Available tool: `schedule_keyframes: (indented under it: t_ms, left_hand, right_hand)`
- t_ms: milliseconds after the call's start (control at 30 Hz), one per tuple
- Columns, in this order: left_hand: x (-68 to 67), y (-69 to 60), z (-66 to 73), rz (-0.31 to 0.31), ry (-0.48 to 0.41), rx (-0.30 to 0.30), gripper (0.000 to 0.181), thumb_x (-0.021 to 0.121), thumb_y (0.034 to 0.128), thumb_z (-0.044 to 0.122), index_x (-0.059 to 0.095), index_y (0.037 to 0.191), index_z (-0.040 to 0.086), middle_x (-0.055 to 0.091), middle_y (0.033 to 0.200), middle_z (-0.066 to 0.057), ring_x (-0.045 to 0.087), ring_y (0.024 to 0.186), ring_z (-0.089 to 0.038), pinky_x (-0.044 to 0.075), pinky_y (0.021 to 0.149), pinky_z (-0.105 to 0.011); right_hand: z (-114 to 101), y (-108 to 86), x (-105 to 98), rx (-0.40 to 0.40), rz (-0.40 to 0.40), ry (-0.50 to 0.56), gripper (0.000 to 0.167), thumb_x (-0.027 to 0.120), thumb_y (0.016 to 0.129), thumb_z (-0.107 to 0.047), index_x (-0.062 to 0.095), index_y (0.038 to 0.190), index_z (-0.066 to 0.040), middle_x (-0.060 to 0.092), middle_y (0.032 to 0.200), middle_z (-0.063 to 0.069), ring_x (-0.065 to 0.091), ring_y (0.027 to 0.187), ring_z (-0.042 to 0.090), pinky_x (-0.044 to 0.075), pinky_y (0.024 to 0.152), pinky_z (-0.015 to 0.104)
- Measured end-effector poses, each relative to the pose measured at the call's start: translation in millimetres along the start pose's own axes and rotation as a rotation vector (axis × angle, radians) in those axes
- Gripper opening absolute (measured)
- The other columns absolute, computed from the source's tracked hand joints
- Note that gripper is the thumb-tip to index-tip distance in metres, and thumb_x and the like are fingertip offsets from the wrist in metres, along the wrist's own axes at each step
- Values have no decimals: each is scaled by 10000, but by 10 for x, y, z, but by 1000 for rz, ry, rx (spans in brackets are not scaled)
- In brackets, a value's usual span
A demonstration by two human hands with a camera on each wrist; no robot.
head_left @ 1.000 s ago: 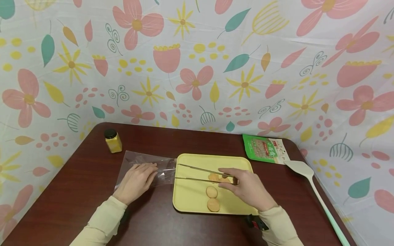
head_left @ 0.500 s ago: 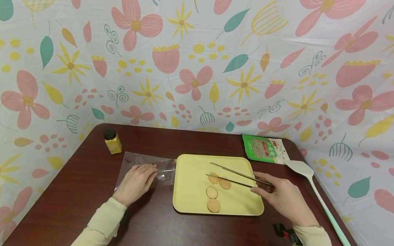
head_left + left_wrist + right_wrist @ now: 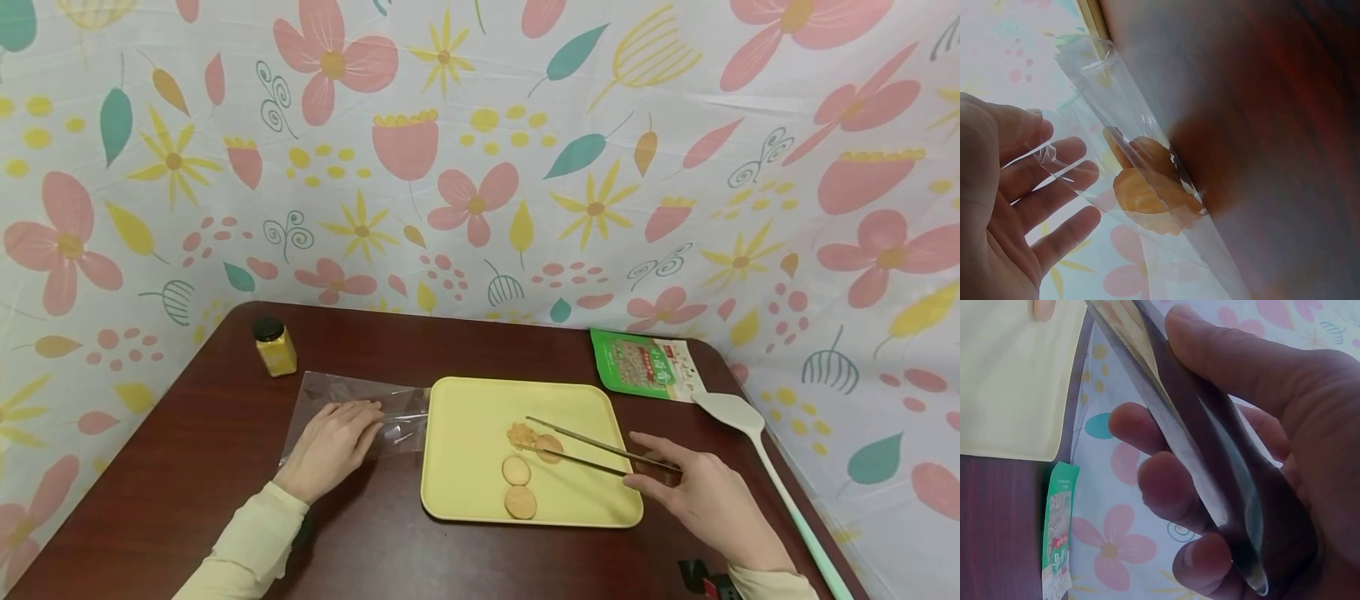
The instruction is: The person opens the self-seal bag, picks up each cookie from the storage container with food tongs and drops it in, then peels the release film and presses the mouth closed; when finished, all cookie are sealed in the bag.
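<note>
In the head view, my left hand (image 3: 335, 443) lies over a clear plastic bag (image 3: 403, 417); the left wrist view shows the thumb and fingers at the edge of the bag (image 3: 1094, 100), with orange-brown biscuits (image 3: 1154, 187) inside it. My right hand (image 3: 708, 500) grips metal tongs (image 3: 585, 461). The spread tong tips hang by a flower-shaped biscuit (image 3: 519, 434) and a round biscuit (image 3: 550, 449) on the yellow tray (image 3: 465, 417). Nearer the front of the tray lie two more round biscuits, one (image 3: 516, 470) behind the other (image 3: 521, 502).
A yellow jar with a black lid (image 3: 276, 347) stands at the back left. At the back right lies a green packet (image 3: 645, 365), with a pale spatula (image 3: 772, 467) along the right table edge. A patterned cloth (image 3: 450, 167) hangs behind the table.
The right hand has moved right and toward the front with the tongs, whose tips have shifted from the tray's left edge to beside the biscuits. The left hand has stayed in place.
</note>
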State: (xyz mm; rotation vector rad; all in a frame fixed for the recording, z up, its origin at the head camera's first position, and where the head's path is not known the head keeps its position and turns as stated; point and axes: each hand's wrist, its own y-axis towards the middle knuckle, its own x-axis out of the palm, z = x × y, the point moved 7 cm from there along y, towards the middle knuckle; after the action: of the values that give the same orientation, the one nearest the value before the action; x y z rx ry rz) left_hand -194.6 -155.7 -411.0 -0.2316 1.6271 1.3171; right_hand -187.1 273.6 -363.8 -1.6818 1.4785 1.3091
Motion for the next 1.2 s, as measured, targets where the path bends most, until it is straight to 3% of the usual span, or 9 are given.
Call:
schedule_keyframes:
  t_ms: [567,1200]
  left_hand:
    - [13,-7,-9,5,-2,4,176,754,824,113,729,992,69,713,1061,-91,669,992,-258,525,814,-426]
    - [31,-16,-9,7,4,8,177,754,823,113,728,992,67,712,1070,-94,669,990,-255,524,800,-417]
  right_hand:
    - [-16,9,46,-19,-3,3,600,764,775,-516,623,1284,-231,713,936,-110,637,733,-5,486,604,329]
    - [17,64,154,35,-76,18,610,744,795,-520,604,1307,-219,716,975,-76,673,774,76,501,614,358]
